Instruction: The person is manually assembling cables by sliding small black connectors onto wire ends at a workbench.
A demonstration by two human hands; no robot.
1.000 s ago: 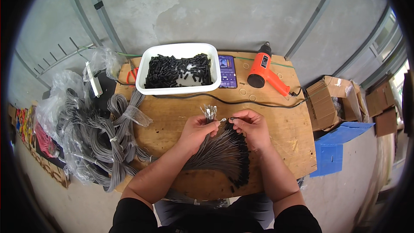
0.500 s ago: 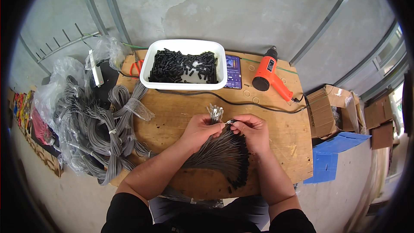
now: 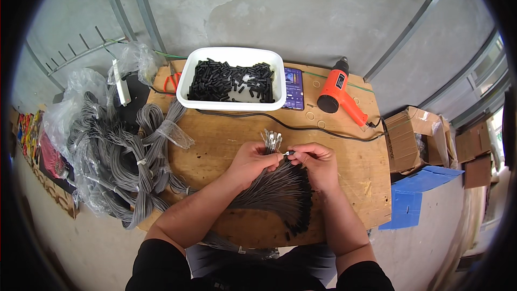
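Observation:
Thin grey wires with silvery terminals (image 3: 272, 139) at their tips are bunched in my left hand (image 3: 252, 165), whose thumb and finger pinch one wire's end. Close against it, my right hand (image 3: 318, 165) is closed on a short black sleeve (image 3: 291, 153) at that wire's terminal. How far the sleeve sits over the terminal is too small to tell. Below both hands the grey wires (image 3: 269, 196) fan out over the wooden table, many of them ending in black sleeves (image 3: 306, 199) along the right side.
A white tub (image 3: 232, 105) of loose black sleeves stands at the back, beside a phone (image 3: 294, 94) and an orange heat gun (image 3: 341, 94). A black cable (image 3: 269, 115) crosses the table (image 3: 361, 183). Coiled grey wire bundles (image 3: 141, 170) and plastic bags lie left; cardboard boxes (image 3: 405, 139) stand right.
Both hands hold nearly the same place, with the black sleeve still at the wire's tip. The right fingers have shifted slightly. The whole view has moved a little.

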